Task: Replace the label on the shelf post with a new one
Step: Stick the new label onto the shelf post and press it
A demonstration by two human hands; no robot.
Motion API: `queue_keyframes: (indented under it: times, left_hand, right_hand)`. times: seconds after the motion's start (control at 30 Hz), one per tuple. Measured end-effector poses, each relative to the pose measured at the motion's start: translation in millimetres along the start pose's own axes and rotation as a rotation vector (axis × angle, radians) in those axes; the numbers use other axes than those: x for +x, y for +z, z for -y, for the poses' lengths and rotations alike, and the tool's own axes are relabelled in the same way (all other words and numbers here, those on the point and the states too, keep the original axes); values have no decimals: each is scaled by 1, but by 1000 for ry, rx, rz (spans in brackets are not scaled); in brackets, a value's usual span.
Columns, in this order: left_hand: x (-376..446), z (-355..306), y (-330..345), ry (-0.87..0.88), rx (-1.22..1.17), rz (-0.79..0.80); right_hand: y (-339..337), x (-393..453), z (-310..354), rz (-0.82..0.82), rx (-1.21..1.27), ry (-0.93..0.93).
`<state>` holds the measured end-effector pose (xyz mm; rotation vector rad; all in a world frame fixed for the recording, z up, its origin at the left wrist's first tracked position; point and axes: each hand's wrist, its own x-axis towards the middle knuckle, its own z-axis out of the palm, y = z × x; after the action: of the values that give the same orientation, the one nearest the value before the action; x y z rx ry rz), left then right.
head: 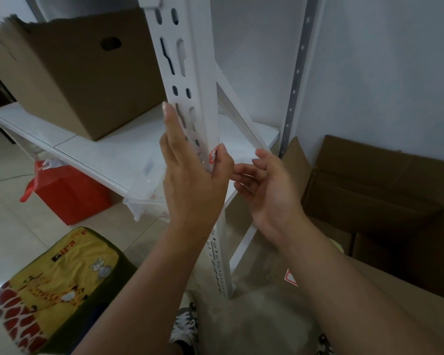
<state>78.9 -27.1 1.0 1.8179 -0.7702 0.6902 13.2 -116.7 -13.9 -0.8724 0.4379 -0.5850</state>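
The white slotted shelf post (pixel 187 80) runs from top centre down to the floor. A small red-and-white label (pixel 212 157) sits on its corner edge. My left hand (pixel 190 172) lies flat against the post's left face with fingers straight, and its thumb presses on the label. My right hand (pixel 264 185) hovers just right of the post, fingers loosely curled and holding nothing. Another red-and-white label (pixel 291 277) lies on the flap of the cardboard box at lower right.
A cardboard box (pixel 82 75) stands on the white shelf board (pixel 108 155). A red bag (pixel 67 193) and a clear plastic tub (pixel 146 198) sit under it. A yellow cushioned stool (pixel 59 285) is at lower left. Open cardboard boxes (pixel 379 201) fill the right.
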Motion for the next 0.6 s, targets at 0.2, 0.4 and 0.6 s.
queue_keyframes:
  times: [0.2,0.4,0.6]
  left_hand:
    - [0,-1,-1,-71,-44,27]
    - [1,-4,-5,-91,-63,55]
    - [4,-3,-8,-84,-8,54]
  right_hand:
    - [-3,-1,1,-35,-46,4]
    - [-7,-2,5,-60,-81,-24]
    - [-7,-4,4,-80,-115,-30]
